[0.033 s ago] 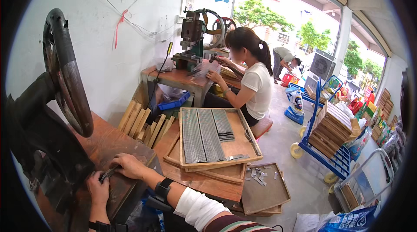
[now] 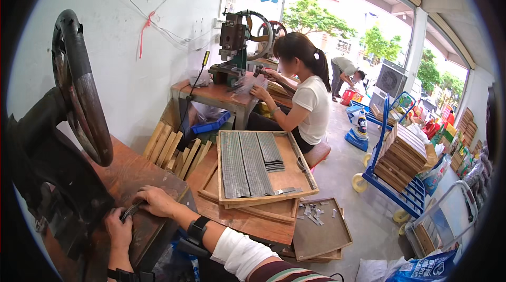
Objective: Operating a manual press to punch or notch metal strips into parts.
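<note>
Currently: small dark part [image 2: 130, 211] gripped by both hands, left [image 2: 119, 229], right [image 2: 156, 201], beside press [image 2: 58, 176]. Risk judged: fingers pinched if kept near the press.

grey metal strips [image 2: 247, 168] in a light brown wooden tray [image 2: 295, 168], black press [image 2: 47, 171].

The wooden tray [image 2: 295, 174] is taken as landmark. Rows of metal strips [image 2: 247, 163] are laid in it. To its left, the bench [image 2: 132, 176] is set, with the press [image 2: 58, 139] on it. A smaller tray [image 2: 329, 234] is placed lower right of it, on the floor. Behind it a seated person [image 2: 305, 97] is found; a cart of stacked trays [image 2: 403, 163] is parked to its right.
</note>
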Demonstrator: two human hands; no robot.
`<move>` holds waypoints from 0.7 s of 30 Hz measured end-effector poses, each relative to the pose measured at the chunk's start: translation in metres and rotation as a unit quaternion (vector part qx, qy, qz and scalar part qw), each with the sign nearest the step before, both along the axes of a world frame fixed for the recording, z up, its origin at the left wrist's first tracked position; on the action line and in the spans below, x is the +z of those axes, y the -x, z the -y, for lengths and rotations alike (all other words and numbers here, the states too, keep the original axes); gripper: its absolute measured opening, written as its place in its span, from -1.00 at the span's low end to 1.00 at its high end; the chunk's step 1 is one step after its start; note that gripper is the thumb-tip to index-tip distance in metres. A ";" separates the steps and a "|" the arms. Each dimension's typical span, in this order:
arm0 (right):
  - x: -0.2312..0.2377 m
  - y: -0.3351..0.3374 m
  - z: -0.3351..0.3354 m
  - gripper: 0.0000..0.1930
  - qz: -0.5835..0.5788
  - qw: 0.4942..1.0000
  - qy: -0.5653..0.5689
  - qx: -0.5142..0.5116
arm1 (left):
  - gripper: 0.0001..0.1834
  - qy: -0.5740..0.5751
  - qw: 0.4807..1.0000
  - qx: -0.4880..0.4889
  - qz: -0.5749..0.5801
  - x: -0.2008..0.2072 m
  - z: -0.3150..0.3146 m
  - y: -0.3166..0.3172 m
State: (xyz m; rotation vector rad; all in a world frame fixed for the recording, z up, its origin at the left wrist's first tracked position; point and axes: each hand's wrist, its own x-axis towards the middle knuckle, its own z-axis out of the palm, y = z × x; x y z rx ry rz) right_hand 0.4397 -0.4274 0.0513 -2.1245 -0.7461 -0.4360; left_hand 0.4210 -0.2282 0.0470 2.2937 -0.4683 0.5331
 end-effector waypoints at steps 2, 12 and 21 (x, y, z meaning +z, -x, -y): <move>0.001 0.000 0.001 -0.79 0.006 1.000 0.004 -0.001 | -0.77 0.005 1.000 -0.002 -0.015 0.002 0.001 0.000; 0.002 0.000 0.000 -0.78 -0.006 1.000 0.005 -0.009 | -0.76 0.023 1.000 -0.001 -0.010 -0.004 -0.003 -0.004; 0.004 0.002 0.001 -0.78 -0.015 1.000 0.013 -0.011 | -0.78 0.026 0.999 0.008 -0.034 -0.003 -0.002 -0.003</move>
